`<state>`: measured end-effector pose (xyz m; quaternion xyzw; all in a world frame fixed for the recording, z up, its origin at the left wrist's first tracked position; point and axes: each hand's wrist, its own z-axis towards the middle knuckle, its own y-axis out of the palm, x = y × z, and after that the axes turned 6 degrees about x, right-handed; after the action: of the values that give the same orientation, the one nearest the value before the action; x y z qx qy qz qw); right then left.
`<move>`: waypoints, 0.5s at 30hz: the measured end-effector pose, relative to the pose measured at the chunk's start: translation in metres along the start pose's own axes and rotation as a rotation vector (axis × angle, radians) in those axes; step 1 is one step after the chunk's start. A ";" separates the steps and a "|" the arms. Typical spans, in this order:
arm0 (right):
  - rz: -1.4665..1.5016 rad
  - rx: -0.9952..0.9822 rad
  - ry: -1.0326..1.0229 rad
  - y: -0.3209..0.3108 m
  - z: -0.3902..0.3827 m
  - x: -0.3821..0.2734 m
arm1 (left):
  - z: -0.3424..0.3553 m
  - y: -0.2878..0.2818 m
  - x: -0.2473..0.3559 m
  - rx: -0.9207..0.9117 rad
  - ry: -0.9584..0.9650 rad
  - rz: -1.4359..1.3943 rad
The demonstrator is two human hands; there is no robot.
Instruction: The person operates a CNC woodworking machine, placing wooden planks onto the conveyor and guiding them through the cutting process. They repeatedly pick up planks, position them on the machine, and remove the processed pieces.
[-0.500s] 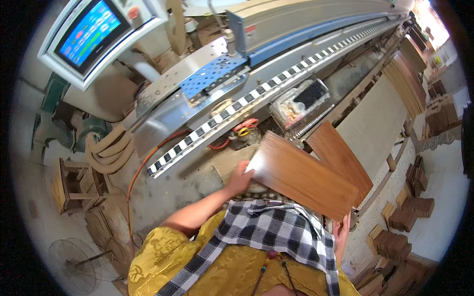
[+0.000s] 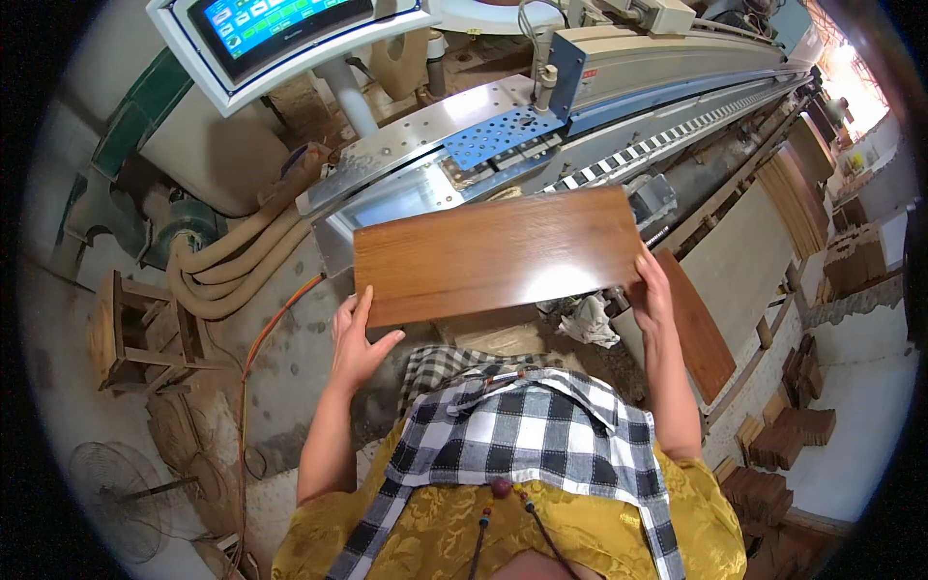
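A glossy reddish-brown wooden board [image 2: 483, 256] spans the space between my hands, held up in front of the machine's chequered conveyor track [image 2: 619, 166]. My left hand [image 2: 356, 338] grips its lower left corner, thumb apart and the other fingers partly hidden at the edge. Round the right end my right hand [image 2: 652, 290] is closed, with some fingers behind the board. A second brown board [image 2: 698, 329] lies at the right, partly behind my right forearm. The held board covers part of the track.
A control screen [image 2: 280, 24] on a post stands at upper left. Beige hoses [image 2: 232, 280] and an orange cable [image 2: 261, 338] run down the left, near a wooden stool [image 2: 145, 333] and a fan [image 2: 121, 498]. Stacked boards [image 2: 793, 198] and a grey panel [image 2: 739, 256] are at right.
The board has risen and turned from a slant to nearly level across my front. My left hand has shifted left, my right hand up its right end. The view has turned too.
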<state>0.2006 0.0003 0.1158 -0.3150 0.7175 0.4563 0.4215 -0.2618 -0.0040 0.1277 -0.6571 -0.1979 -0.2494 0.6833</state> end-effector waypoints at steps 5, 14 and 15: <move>0.000 0.129 0.298 0.050 0.062 0.042 | 0.033 -0.002 -0.042 0.126 0.128 0.316; 0.379 -0.125 0.274 0.096 0.045 0.040 | 0.076 0.003 -0.064 0.208 0.008 0.196; 0.309 -0.175 0.292 0.082 0.035 0.047 | 0.079 0.004 -0.063 0.217 0.008 0.208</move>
<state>0.1220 0.0609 0.0978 -0.2994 0.7683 0.5257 0.2093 -0.3044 0.0800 0.0912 -0.5955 -0.1519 -0.1571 0.7731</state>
